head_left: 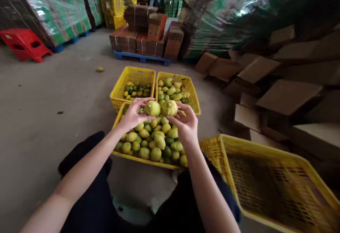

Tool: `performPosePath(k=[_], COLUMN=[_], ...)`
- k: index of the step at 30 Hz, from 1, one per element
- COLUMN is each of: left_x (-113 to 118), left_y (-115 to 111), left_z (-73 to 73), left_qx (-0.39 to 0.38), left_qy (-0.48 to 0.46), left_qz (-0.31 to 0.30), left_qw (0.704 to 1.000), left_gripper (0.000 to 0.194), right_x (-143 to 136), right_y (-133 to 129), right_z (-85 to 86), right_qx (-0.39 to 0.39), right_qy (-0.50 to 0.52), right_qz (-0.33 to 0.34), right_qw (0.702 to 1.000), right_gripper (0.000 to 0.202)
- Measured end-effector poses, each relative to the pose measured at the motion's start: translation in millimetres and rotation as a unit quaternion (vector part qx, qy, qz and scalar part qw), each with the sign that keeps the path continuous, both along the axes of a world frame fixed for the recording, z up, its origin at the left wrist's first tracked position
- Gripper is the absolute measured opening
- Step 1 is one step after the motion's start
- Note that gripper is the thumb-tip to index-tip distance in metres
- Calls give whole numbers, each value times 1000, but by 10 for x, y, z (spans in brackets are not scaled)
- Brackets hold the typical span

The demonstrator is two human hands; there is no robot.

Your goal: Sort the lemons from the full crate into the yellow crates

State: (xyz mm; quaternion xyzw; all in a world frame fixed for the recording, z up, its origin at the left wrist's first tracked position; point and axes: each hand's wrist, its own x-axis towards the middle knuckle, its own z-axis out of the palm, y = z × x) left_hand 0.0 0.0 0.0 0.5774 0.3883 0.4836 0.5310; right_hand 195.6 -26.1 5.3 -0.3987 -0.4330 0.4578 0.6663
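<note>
My left hand [135,114] is closed on a yellow-green lemon [152,108], thumb below and fingers above. A second lemon [169,108] sits in the grip of my right hand [187,119]. The two lemons are side by side, close together, over a yellow crate [148,162] heaped with many yellow and green lemons [159,141]. Behind it stand two more yellow crates: the left one [117,92] holds a low layer of lemons, and the right one [196,98] is fuller.
To my right is another yellow crate [225,169] with a dark interior. Cardboard boxes [289,96] pile up beyond it. Flattened cartons [150,43] rest on a blue pallet [143,58]. A red stool [25,43] stands at left, and a stray lemon [100,69] lies on the floor.
</note>
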Motion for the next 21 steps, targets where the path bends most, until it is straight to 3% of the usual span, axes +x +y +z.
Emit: performPosePath(k=[5, 11, 15, 18, 21], left_x=[-36, 158, 320, 369, 359], left_y=[-2, -53, -123, -162, -155], left_z=[43, -41, -80, -45, 14], left_qx=[-78, -250, -249, -279, -342], left_qy=[-110, -263, -304, -304, -322], left_qz=[-9, 3, 21, 41, 80], left_qw=[991, 932, 919, 910, 879], left_gripper=[60, 25, 18, 14, 17], right_x=[43, -205, -371, -415, -407], right_y=[15, -90, -151, -118, -61], right_z=[-59, -133, -195, -240, -255], right_qx=[-63, -124, -139, -183, -203], right_qy=[10, 73, 49, 117, 219], right_qz=[19, 53, 24, 15, 43], right_qw=[998, 988, 989, 976, 953], right_gripper=[39, 37, 41, 35, 27])
